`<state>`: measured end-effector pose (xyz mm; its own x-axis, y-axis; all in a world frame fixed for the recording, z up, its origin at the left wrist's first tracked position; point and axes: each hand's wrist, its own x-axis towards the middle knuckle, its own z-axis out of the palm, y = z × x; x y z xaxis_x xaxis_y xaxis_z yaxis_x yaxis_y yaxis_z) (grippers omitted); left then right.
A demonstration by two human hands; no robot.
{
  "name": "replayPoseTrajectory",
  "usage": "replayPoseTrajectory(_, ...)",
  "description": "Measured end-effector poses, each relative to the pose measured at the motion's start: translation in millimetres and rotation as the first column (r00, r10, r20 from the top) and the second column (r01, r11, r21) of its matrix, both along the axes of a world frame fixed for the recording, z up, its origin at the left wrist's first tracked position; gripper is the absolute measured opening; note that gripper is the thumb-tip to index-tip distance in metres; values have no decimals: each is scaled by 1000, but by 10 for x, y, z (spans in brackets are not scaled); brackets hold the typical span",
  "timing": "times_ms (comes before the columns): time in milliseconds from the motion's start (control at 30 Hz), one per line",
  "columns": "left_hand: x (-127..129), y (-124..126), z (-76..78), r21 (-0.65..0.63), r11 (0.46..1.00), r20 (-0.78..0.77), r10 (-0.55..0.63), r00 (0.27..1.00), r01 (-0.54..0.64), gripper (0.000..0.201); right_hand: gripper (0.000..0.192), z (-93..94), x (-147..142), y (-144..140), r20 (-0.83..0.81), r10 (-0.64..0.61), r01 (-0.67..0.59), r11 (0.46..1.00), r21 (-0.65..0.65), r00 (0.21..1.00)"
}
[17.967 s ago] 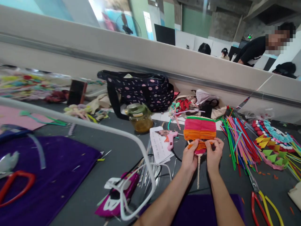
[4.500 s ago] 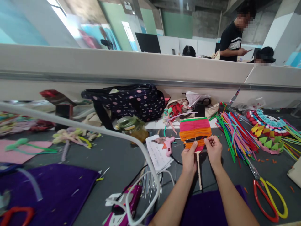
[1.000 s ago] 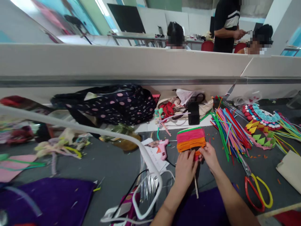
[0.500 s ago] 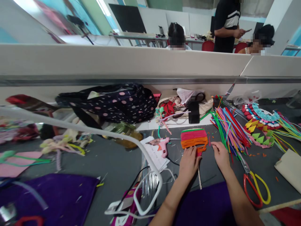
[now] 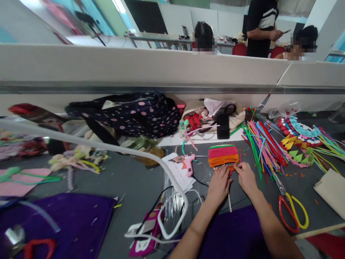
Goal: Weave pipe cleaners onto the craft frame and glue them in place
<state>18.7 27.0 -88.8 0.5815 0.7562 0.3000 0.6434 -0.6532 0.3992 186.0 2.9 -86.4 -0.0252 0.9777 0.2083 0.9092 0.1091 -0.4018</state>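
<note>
A small striped panel (image 5: 223,154) lies on the dark table, with green at its top, then pink, then orange rows that look like pipe cleaners. A thin pale stick (image 5: 230,202) comes out below it. My left hand (image 5: 219,184) presses on the panel's lower edge, fingers close together and partly covering it. At the lower right corner, the fingertips of my right hand (image 5: 246,177) are closed on the end of an orange strip (image 5: 234,167). A gap shows between the lowest orange strips. A pink glue gun (image 5: 188,163) lies left of the panel.
Right of my hands are a bundle of coloured pipe cleaners (image 5: 265,147) and red-yellow scissors (image 5: 292,212). A white cable (image 5: 151,158) arches across the left side. Behind stand a dotted bag (image 5: 140,115), a beige bag (image 5: 239,115) with a phone (image 5: 223,126), and a low partition (image 5: 161,66).
My right hand has moved left, from beside the panel onto its lower right corner, and its fingers have closed there. My left hand stays on the lower edge.
</note>
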Motion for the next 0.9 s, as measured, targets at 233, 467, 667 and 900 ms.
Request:
replayPoseTrajectory(233, -1, -13, -14, -18, 998, 2, -52, 999, 52, 43, 41, -43, 7, 52, -23, -21, 22, 999, 38, 1000)
replayPoseTrajectory(467, -3, -40, -64, -12, 999, -41, -51, 998, 50, 52, 40, 19, -27, 32, 27, -11, 11, 1000, 4, 1000)
replayPoseTrajectory(667, -10, -77, -81, -9, 999, -124, -51, 991, 50, 65, 41, 16, -30, -4, 117, 22, -24, 1000, 9, 993)
replayPoseTrajectory(900, -76, -214, -190, 78, 993, -176, 104, 979, -91, 65, 45, 7, -69, -33, 262, 37, -44, 999, 22, 964)
